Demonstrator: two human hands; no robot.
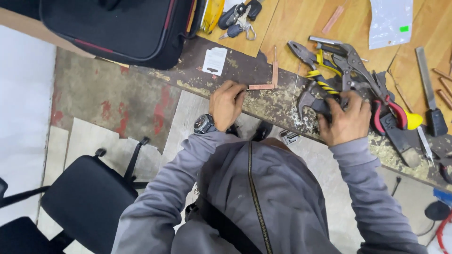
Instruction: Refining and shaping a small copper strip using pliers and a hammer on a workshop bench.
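Note:
My left hand [227, 104], with a wristwatch on its wrist, pinches the near end of a thin copper strip [261, 87] that lies flat on the worn dark edge of the workbench [207, 81]. My right hand [346, 121] is closed over the handles of a dark wrench-like tool [310, 99] resting on the bench edge, next to a pile of pliers [325, 70]. Pale metal filings [301, 120] lie between the two hands.
A black bag [117, 28] sits at the bench's far left, keys [238, 23] beside it. Red-handled pliers [388, 113], a chisel [428, 89], more copper strips [445, 87] and a clear plastic bag [391, 21] lie to the right. A black chair [84, 197] stands at lower left.

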